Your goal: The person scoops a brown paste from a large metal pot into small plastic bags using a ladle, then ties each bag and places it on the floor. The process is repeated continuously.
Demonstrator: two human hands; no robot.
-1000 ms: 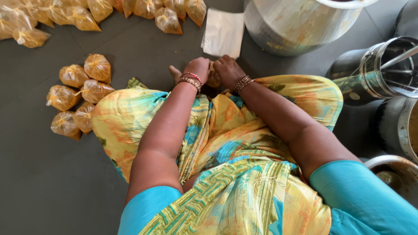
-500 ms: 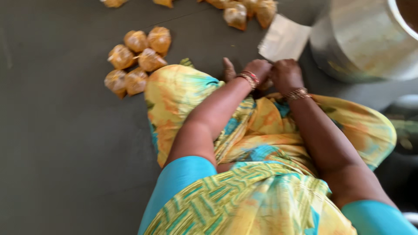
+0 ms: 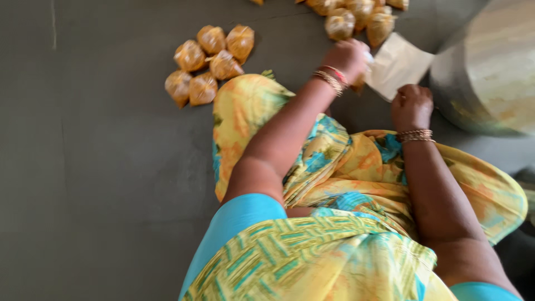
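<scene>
My left hand [image 3: 346, 56] reaches out over the dark floor with its fingers closed around a small packet of yellow-orange food [image 3: 357, 85] that shows just under the fist. It is close to a far pile of similar tied packets [image 3: 359, 19]. My right hand [image 3: 412, 105] has its fingers curled at the near corner of a flat stack of whitish plastic bags [image 3: 398, 62]. Motion blur hides whether it grips a bag. Both wrists wear bangles.
A second cluster of filled packets [image 3: 209, 58] lies on the floor to the left of my knee. A large steel pot [image 3: 490, 72] stands at the right, right behind the plastic bags. My yellow and teal sari [image 3: 334, 167] covers my lap.
My hands, joined over my knee before, have parted. The left has gone out toward the far pile of packets and the right has moved to the plastic bags. The view has swung left.
</scene>
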